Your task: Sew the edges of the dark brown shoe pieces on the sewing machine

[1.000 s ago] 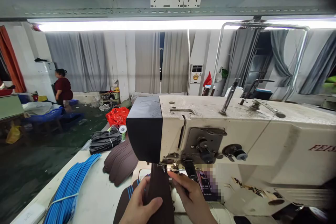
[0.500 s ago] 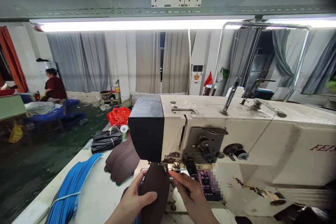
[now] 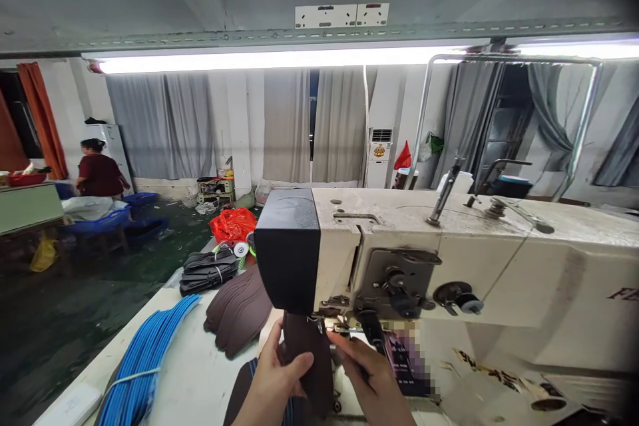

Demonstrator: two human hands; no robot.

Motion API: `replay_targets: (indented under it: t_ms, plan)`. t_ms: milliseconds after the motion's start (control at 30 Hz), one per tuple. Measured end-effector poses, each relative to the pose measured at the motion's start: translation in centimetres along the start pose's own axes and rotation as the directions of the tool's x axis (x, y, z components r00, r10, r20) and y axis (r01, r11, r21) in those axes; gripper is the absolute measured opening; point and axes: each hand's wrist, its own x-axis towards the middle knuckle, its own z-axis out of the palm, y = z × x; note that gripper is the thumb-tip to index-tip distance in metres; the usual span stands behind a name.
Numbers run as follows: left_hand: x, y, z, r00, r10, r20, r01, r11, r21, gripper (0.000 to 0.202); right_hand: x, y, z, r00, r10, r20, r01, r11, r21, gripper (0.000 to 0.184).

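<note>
A dark brown, insole-shaped piece sits under the head of a sewing machine, its far end at the presser foot. My left hand is closed on this piece from the left, thumb lying across its top. At the piece's right edge, close to the needle area, are the fingertips of my right hand. Its fingers are curled together, and what they hold, if anything, is hidden. Beneath my left hand lie more dark pieces with blue edges.
Left on the table are a fan of brown pieces, a tied blue-edged bundle, a black tied bundle and a red plastic bag. A phone-like screen lies right of my hands. A person is at far left.
The whole view has shifted slightly right and down. My hands and the brown piece remain at the presser foot. The distant person is more upright.
</note>
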Motion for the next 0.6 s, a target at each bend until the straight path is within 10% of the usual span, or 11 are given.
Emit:
replay_targets:
  t_ms: [367,600]
  plan:
    - [2.6,1.1,0.3,0.993,0.091,0.074,-0.093,0.996,0.017,0.033,0.2,-0.4,-0.1,1.000,-0.015,0.018,0.015,1.000,0.025,0.028]
    - [4.8,1.0,0.4,0.985,0.163,0.061,-0.167,0.983,0.074,0.034,-0.1,0.1,0.2,1.000,-0.013,-0.003,0.013,1.000,0.001,0.027]
